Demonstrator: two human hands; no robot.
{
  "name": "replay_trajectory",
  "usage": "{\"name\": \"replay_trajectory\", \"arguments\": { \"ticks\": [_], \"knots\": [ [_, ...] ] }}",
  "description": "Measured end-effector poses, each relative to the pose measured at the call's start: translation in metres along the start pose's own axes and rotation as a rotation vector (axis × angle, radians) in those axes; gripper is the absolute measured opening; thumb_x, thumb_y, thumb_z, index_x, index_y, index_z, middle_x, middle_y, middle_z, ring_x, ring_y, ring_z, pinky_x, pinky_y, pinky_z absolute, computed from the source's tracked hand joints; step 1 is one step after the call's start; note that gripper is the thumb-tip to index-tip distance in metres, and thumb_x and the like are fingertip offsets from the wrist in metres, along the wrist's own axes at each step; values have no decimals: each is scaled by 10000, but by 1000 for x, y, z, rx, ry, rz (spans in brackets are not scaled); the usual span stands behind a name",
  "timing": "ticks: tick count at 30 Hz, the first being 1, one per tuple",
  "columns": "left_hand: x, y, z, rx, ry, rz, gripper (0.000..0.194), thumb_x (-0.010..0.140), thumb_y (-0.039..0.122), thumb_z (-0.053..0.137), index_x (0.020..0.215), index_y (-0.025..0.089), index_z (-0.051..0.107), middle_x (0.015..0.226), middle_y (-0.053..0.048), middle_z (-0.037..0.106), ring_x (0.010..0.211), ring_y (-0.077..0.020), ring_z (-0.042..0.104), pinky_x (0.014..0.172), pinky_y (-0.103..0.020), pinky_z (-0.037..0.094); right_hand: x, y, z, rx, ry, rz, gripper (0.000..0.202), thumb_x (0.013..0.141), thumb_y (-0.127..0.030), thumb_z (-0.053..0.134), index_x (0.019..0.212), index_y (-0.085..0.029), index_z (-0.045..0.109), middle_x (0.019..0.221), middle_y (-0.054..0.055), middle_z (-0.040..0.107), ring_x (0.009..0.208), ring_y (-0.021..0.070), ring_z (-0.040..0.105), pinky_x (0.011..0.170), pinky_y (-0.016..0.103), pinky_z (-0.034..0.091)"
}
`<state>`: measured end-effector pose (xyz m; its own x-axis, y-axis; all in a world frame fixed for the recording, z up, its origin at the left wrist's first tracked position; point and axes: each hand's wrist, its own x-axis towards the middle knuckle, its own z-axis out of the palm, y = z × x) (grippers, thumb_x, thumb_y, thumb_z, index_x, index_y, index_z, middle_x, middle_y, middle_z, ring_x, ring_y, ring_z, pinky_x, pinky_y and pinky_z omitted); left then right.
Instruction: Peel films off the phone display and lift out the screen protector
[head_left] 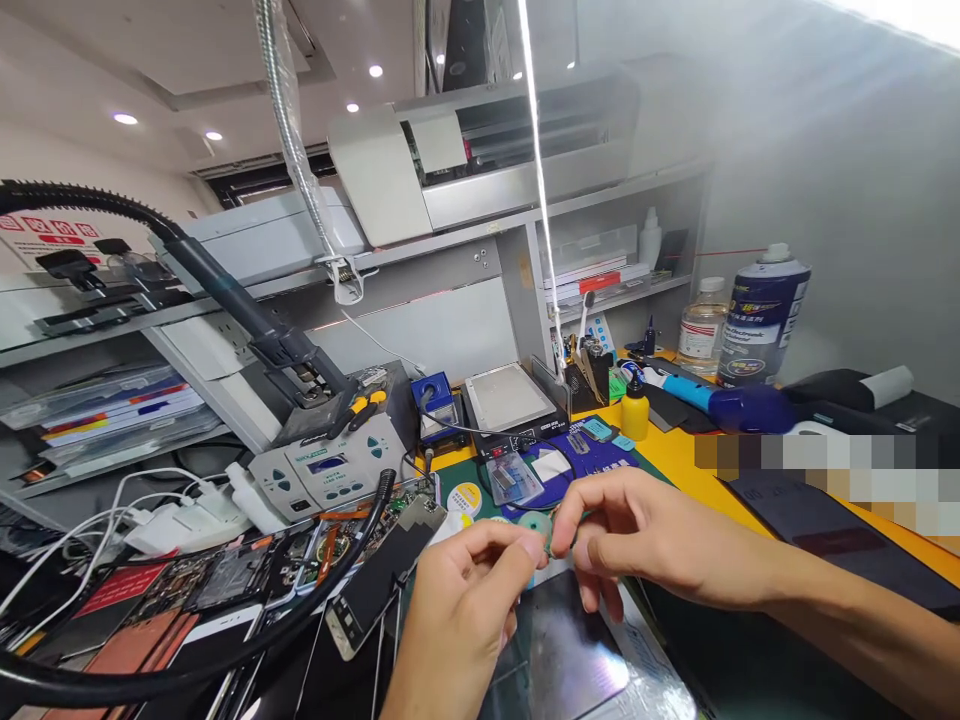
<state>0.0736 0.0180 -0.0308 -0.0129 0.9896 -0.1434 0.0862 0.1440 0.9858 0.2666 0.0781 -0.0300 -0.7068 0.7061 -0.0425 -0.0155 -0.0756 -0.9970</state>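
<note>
Both forearms angled in low over the surface (pixel 679 450), meeting just in front of the teal solder spool (pixel 534 524). Left hand (pixel 469 590) curled, thumb and forefinger pinching; right hand (pixel 637 540) likewise pinched, remaining fingers loosely bent. Between the fingertips, a tiny greenish part (pixel 548 543), too small to identify.

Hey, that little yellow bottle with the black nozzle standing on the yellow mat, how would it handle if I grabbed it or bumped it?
The yellow bottle looks small and plastic, so probably light and easy to pinch. It stands upright and is taller than wide, so a sideways bump would likely tip it. Its round body might then roll toward the blue tool beside it.
</note>
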Motion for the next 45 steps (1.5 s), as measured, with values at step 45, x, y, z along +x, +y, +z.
{"name": "replay_trajectory", "arguments": {
  "ticks": [45],
  "knots": [
    [-3, -1, 6, 146, 195, 136, 285, 810, 462, 742, 786, 181, 781, 586, 23, 577, 524, -112, 405, 518, -251, 300, 1, -1, 0, 102, 7, 52, 164, 820, -253, 692, 931, -145, 747, 635, 29, 745, 516, 121, 648, 540, 225, 506]
  ]
}}
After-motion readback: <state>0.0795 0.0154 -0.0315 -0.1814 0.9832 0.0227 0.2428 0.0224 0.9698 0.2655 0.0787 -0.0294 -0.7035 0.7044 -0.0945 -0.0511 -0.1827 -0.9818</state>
